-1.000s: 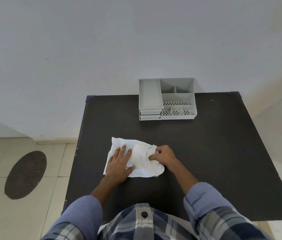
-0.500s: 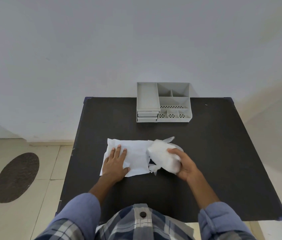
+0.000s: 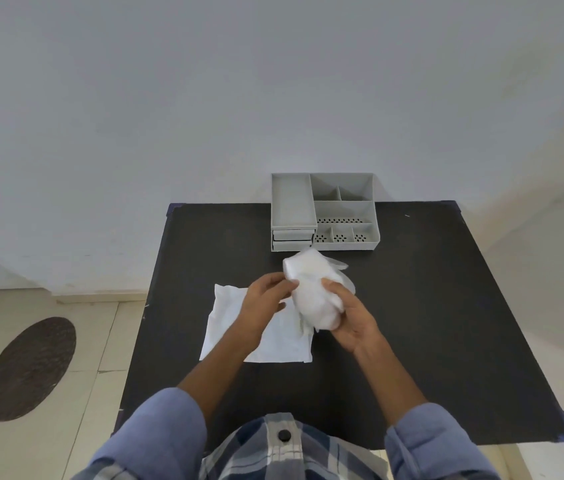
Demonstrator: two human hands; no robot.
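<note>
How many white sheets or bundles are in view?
2. A flat white sheet lies on the black table, left of centre. A white bundle is held above it by the right hand, the left hand pinching its end. Further layers may be hidden inside.

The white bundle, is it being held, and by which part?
Yes. The right hand grips the white bundle around its lower end; the left hand pinches its upper left edge.
</note>
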